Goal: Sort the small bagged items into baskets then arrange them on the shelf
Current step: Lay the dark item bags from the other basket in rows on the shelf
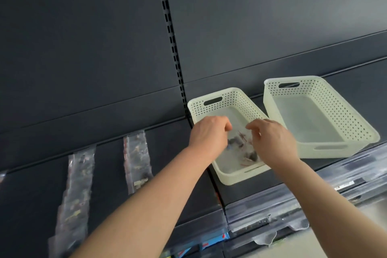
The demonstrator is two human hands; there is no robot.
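Bag strips [137, 161] on the shelf [178, 174]; right of them the left basket [222, 98], a bag [240, 142] inside; right basket [335, 115] alongside.

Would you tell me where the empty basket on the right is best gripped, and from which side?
Take the empty basket by the handle slot in its near end wall, coming from the front of the shelf. That slot faces you just under the rim, so it hooks easily; the long perforated walls offer no such hold.
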